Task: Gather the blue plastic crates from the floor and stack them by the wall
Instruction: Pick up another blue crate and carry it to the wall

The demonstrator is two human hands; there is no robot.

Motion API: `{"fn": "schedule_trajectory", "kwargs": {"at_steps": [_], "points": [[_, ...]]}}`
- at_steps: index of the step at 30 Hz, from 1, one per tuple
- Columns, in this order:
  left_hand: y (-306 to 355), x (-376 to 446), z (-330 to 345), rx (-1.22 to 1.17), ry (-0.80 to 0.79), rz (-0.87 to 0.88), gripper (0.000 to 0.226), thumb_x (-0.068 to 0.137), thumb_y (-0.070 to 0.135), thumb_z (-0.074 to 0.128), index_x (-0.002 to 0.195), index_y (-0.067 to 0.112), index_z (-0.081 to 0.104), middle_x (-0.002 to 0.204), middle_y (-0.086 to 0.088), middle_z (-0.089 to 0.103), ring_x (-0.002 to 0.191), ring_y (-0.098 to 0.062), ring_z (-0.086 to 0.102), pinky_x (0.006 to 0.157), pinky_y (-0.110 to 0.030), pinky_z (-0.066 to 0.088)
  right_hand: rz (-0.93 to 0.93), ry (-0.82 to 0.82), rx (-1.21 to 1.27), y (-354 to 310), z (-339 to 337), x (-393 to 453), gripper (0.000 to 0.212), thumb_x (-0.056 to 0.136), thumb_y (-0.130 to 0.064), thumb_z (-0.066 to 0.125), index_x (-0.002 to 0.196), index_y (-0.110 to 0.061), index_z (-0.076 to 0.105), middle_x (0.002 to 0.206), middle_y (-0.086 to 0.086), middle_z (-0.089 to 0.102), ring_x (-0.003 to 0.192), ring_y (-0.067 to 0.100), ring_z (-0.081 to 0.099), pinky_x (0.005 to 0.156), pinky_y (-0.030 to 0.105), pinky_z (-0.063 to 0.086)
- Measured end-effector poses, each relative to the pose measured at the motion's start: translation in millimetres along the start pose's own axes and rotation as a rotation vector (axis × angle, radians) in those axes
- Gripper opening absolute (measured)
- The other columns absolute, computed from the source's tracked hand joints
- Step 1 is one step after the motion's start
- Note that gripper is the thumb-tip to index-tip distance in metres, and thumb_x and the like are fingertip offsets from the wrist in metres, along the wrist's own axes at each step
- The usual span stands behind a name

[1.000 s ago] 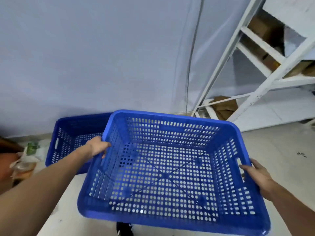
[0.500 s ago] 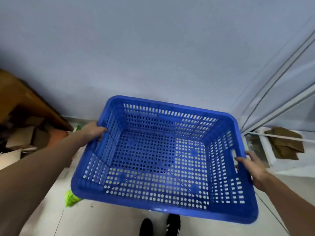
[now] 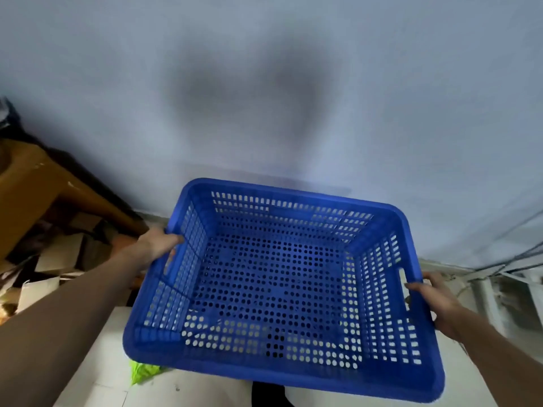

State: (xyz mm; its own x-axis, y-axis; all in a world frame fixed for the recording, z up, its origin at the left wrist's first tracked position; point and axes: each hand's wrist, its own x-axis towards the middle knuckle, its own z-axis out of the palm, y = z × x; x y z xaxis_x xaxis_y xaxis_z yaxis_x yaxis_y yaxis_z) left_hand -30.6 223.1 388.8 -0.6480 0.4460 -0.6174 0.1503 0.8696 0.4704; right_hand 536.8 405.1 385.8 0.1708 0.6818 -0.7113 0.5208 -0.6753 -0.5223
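I hold one empty blue plastic crate (image 3: 276, 289) with perforated walls and floor in front of me, close to the grey wall (image 3: 264, 83). My left hand (image 3: 160, 243) grips its left rim. My right hand (image 3: 435, 298) grips the right rim beside the handle slot. Through the holes in the floor of the crate, darker blue shows in the far part, perhaps another crate beneath; I cannot tell for sure.
Brown cardboard boxes (image 3: 44, 201) and loose scraps lie at the left by the wall. A green scrap (image 3: 142, 373) lies on the pale floor under the crate's near-left corner. White shelf framing and cables (image 3: 511, 277) stand at the right.
The view has swung left and closer to the wall with the crate in both hands. The second crate seen on the floor a second ago is hidden from view now.
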Motion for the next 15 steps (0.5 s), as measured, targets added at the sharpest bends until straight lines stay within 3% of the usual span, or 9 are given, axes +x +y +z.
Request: {"fn": "schedule_trajectory", "kwargs": {"at_steps": [2,7,11,13,15], "points": [[4.6,30.0,7.0,-0.008,-0.004,-0.030,0.037,0.087,0.025,0.073,0.112,0.000,0.062,0.102,-0.028,0.074,0.096,-0.046,0.073,0.091,-0.058,0.060,0.037,-0.015,-0.013,-4.0,11.2,21.4,0.013,0.093,-0.021,0.064,0.103,-0.029,0.063,0.088,0.020,0.071,0.081,0.034,0.067,0.074,0.048,0.055],[12.0,84.7,13.2,0.077,-0.013,-0.076,0.029,0.083,0.025,0.075,0.093,-0.001,0.068,0.081,-0.022,0.077,0.082,-0.040,0.075,0.083,-0.051,0.063,0.097,-0.014,-0.026,-11.6,34.4,60.6,0.016,0.093,-0.020,0.065,0.107,-0.012,0.066,0.094,0.021,0.071,0.083,0.037,0.067,0.081,0.052,0.057],[17.0,119.5,20.5,0.114,-0.053,-0.082,0.028,0.088,0.021,0.073,0.101,-0.002,0.064,0.072,-0.010,0.068,0.063,-0.026,0.066,0.054,-0.030,0.050,0.117,-0.036,-0.036,-15.7,55.9,74.0,0.012,0.092,-0.019,0.065,0.103,-0.013,0.065,0.093,0.019,0.070,0.085,0.036,0.066,0.088,0.060,0.055],[14.7,132.0,21.9,0.108,-0.077,-0.095,0.028,0.089,0.021,0.072,0.105,0.000,0.062,0.078,-0.012,0.069,0.068,-0.030,0.068,0.058,-0.033,0.053,0.107,-0.028,-0.031,-19.5,69.0,77.5,0.011,0.092,-0.018,0.065,0.102,-0.013,0.064,0.093,0.019,0.068,0.086,0.036,0.065,0.088,0.059,0.056],[12.9,146.9,21.3,0.112,-0.091,-0.095,0.032,0.089,0.023,0.071,0.111,0.000,0.065,0.099,-0.022,0.074,0.092,-0.042,0.072,0.078,-0.046,0.060,0.108,-0.007,-0.009,-24.0,81.4,83.7,0.013,0.092,-0.015,0.064,0.104,-0.013,0.064,0.093,0.017,0.068,0.083,0.034,0.065,0.083,0.054,0.057]]}}
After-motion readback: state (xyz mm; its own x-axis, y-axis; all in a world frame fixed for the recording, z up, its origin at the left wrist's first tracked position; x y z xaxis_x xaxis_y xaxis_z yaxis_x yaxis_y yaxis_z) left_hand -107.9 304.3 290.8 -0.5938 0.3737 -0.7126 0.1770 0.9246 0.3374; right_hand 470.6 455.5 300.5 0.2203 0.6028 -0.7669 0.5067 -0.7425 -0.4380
